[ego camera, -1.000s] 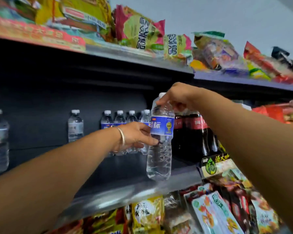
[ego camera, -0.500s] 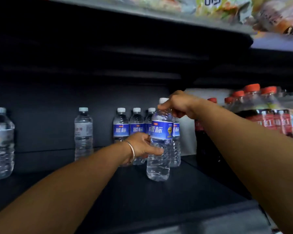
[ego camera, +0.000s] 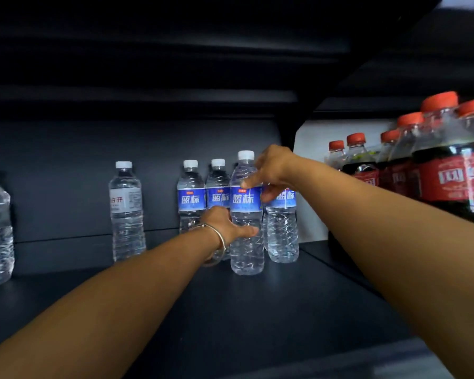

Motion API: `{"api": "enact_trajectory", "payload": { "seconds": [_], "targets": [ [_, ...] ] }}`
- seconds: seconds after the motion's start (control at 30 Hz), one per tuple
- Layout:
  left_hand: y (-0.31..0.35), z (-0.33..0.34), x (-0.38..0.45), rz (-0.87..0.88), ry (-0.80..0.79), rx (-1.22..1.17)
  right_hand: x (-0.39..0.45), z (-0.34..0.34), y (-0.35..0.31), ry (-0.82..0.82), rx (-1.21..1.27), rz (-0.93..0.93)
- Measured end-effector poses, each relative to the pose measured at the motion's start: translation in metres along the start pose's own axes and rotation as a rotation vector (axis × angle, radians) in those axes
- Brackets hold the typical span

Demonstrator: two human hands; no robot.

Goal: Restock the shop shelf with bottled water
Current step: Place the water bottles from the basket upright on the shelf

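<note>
While upright mid-shelf point(ego camera: 257, 310), water bottle point(ego camera: 246, 214) between both hands; open room frontward.

The front water bottle point(ego camera: 246, 214) now stands on the shelf point(ego camera: 230, 310), just ahead of the blue-label row point(ego camera: 192, 198), no longer carried at the shelf's edge. The right hand point(ego camera: 271, 170) has left the bottle's cap; its fingers spread loose by the shoulder, seemingly only brushing it. The left hand point(ego camera: 225, 225) has slid lower on the bottle's side.
</note>
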State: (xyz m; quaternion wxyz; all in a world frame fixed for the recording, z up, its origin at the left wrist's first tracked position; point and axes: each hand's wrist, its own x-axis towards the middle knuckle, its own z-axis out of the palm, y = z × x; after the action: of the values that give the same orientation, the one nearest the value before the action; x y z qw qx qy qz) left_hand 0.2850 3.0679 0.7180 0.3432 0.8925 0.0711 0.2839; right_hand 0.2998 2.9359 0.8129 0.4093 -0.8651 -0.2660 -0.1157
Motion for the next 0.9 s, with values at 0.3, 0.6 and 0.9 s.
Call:
{"api": "enact_trajectory", "payload": {
  "seconds": [0.3,0.6,0.9],
  "targets": [
    [0.011,0.014,0.011,-0.040,0.055,0.158,0.024,0.003,0.022,0.117,-0.142,0.081],
    [0.019,0.033,0.015,-0.072,0.097,0.137,0.012,0.000,0.045,-0.049,-0.221,0.181],
    [0.025,0.029,0.007,-0.098,0.026,0.198,0.002,0.006,0.052,-0.008,-0.164,0.141]
  ]
}}
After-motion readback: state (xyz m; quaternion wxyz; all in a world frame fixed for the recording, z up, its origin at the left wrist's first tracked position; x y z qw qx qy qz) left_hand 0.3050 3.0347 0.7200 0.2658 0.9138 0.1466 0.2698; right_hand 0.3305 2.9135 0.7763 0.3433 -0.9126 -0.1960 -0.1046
